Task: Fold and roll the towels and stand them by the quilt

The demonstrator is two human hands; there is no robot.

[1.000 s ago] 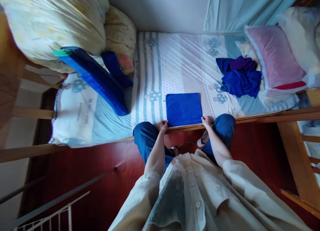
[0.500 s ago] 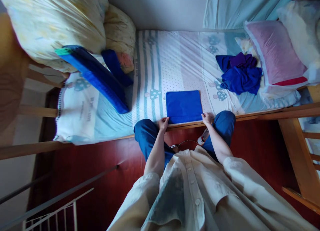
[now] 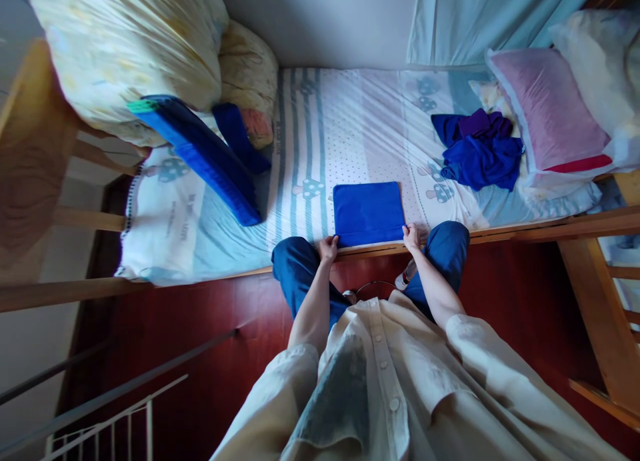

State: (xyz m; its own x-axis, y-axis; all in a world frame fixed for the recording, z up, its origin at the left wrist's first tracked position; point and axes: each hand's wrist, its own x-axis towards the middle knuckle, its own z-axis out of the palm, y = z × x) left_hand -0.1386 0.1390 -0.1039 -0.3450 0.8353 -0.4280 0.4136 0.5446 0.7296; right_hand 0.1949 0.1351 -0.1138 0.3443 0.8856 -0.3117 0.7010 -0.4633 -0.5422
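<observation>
A flat blue cloth rectangle lies at the front edge of the bed. My left hand pinches its near left corner. At the near right corner, my right hand grips the same cloth between thumb and fingers. To the left on the bed rests a long folded blue cloth, with a shorter blue strip beside it. A crumpled heap of blue and purple cloth sits to the right.
A pink pillow is at the right end. Large yellowish bundles fill the back left. A wooden rail runs along the right front edge; a white metal rack stands at the lower left.
The view has shifted slightly, so the left side of the bed appears a little further right. Both hands keep hold of the blue cloth's near corners.
</observation>
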